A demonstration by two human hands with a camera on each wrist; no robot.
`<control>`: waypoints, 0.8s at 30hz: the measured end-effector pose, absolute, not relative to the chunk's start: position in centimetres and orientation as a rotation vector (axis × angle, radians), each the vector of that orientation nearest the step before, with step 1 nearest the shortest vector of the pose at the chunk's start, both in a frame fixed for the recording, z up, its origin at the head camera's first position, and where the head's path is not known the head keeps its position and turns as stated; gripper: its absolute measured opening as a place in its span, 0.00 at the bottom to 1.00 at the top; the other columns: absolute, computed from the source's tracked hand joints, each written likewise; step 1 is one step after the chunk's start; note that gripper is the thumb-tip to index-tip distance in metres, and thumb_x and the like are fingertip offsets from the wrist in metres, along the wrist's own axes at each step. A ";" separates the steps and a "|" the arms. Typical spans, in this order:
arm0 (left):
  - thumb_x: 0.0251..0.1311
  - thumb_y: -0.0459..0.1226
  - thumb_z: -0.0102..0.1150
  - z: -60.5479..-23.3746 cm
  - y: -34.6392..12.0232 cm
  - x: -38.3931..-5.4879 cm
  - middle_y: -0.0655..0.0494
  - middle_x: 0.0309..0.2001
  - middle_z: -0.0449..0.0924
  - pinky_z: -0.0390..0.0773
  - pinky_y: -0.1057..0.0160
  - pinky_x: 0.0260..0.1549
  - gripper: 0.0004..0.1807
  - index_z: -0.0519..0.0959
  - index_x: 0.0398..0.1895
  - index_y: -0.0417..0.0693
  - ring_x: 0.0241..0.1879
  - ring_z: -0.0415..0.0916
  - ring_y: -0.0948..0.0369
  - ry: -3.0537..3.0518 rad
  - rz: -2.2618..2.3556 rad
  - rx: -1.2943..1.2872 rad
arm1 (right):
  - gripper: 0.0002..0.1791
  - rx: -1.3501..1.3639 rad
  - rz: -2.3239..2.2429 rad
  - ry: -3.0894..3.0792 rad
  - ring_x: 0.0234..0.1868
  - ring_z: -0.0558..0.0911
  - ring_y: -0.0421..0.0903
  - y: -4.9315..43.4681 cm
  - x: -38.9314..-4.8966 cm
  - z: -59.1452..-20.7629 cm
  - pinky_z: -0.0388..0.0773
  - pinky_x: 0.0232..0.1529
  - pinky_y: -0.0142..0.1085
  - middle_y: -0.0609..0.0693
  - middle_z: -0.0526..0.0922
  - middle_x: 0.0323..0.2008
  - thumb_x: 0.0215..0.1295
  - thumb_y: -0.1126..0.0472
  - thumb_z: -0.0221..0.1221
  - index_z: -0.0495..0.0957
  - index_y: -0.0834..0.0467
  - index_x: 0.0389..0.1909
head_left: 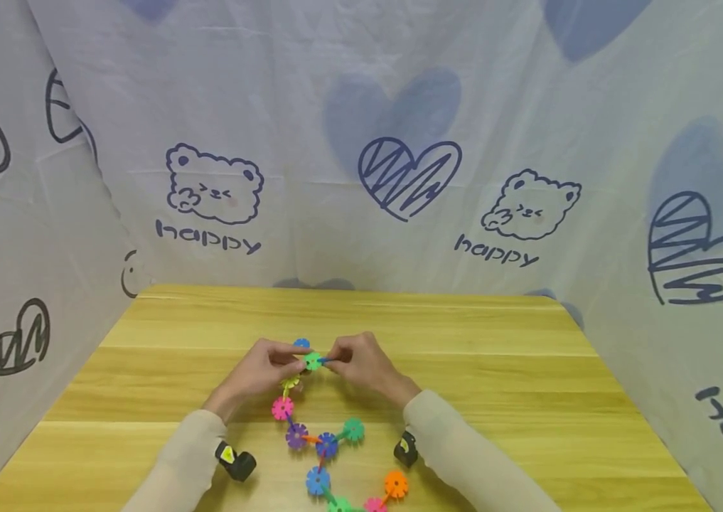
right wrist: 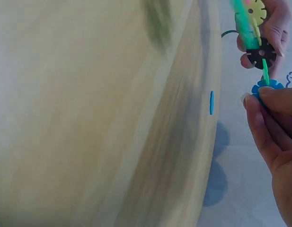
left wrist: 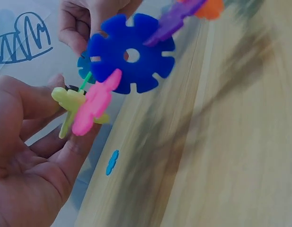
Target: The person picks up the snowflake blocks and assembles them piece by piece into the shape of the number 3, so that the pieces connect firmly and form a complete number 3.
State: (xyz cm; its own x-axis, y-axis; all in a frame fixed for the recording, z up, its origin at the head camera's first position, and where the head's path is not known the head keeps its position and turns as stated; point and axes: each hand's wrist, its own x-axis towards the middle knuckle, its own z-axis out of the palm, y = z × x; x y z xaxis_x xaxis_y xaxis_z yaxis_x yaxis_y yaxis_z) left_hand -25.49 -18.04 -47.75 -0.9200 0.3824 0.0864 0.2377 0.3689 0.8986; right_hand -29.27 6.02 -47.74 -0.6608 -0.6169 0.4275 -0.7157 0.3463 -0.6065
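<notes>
Notched plastic discs are slotted into one another as a long chain. My left hand (head_left: 261,370) grips the chain near its upper end, around the black disc (right wrist: 261,53). Beyond that is a green disc (head_left: 313,361), seen face-on in the head view. A blue disc (right wrist: 274,85) is slotted to the green one, and my right hand (head_left: 364,361) pinches it between thumb and fingers. Down the chain come a yellow disc (head_left: 291,382), a pink disc (head_left: 282,408), a purple disc (head_left: 297,436) and a dark blue disc (head_left: 326,445), with others between them.
A loose blue disc (head_left: 301,343) lies on the wooden table (head_left: 495,370) just beyond my hands. The chain's lower branches reach a teal disc (head_left: 353,429) and an orange disc (head_left: 396,484) between my forearms. Printed cloth (head_left: 310,213) hangs behind the table and at both sides.
</notes>
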 end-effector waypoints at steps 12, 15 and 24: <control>0.70 0.39 0.64 -47.4 -20.4 -25.3 0.40 0.50 0.88 0.86 0.55 0.48 0.22 0.79 0.63 0.40 0.50 0.86 0.49 2.518 1.544 0.506 | 0.05 1.254 1.132 -2.700 0.37 0.89 0.46 5.3 -30.9 -46.9 0.85 0.41 0.28 0.54 0.91 0.39 0.66 0.67 0.67 0.86 0.62 0.41; 0.70 0.39 0.64 -47.3 -21.5 -25.2 0.38 0.50 0.87 0.86 0.50 0.51 0.23 0.78 0.63 0.39 0.51 0.86 0.47 2.463 1.550 0.506 | 0.08 1.205 1.094 -2.775 0.43 0.88 0.48 4.8 -31.7 -47.1 0.86 0.46 0.33 0.55 0.90 0.44 0.70 0.68 0.64 0.86 0.63 0.46; 0.72 0.40 0.62 -47.5 -22.8 -25.1 0.34 0.52 0.86 0.85 0.57 0.47 0.24 0.74 0.65 0.36 0.53 0.85 0.45 2.361 1.528 0.540 | 0.19 1.420 0.643 -2.868 0.68 0.79 0.54 1.7 -33.2 -47.8 0.74 0.72 0.45 0.56 0.75 0.71 0.78 0.69 0.52 0.79 0.60 0.65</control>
State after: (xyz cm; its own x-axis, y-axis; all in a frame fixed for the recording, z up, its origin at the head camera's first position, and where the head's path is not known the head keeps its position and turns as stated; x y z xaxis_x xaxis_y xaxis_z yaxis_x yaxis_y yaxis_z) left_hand -25.05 -22.78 -47.53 -0.8919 0.4513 -0.0289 0.1584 0.3717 0.9147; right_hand -33.23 1.73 -47.75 -0.6152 -0.7858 0.0634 -0.7376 0.5454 -0.3981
